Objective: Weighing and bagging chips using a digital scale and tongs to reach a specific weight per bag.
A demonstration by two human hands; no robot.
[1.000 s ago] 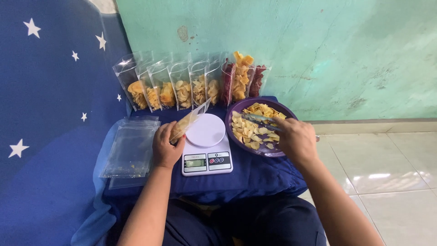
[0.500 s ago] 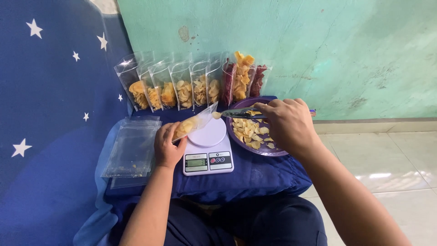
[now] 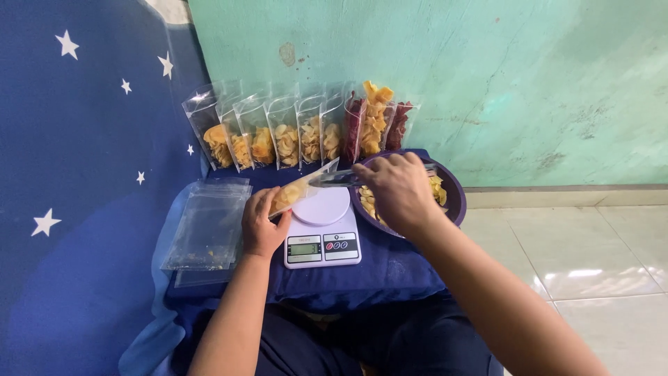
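Note:
My left hand (image 3: 261, 224) holds a clear plastic bag (image 3: 300, 186) partly filled with yellow chips, tilted over a white kitchen scale (image 3: 322, 228). My right hand (image 3: 396, 189) grips metal tongs (image 3: 335, 179) whose tip reaches the bag's open mouth. Under that hand sits a dark purple bowl (image 3: 452, 198) of yellow chips, mostly hidden by the hand. The scale rests on a blue cushion (image 3: 390, 268) on my lap.
A row of several filled clear bags (image 3: 285, 136) leans against the wall behind the scale, with red and yellow chip bags (image 3: 376, 122) at its right end. A stack of empty clear bags (image 3: 209, 226) lies left of my left hand. Blue starred cloth hangs at left; tiled floor at right.
My right hand has left the bowl and moved left with the tongs to the bag's mouth. The left hand has tilted the bag's opening toward the tongs.

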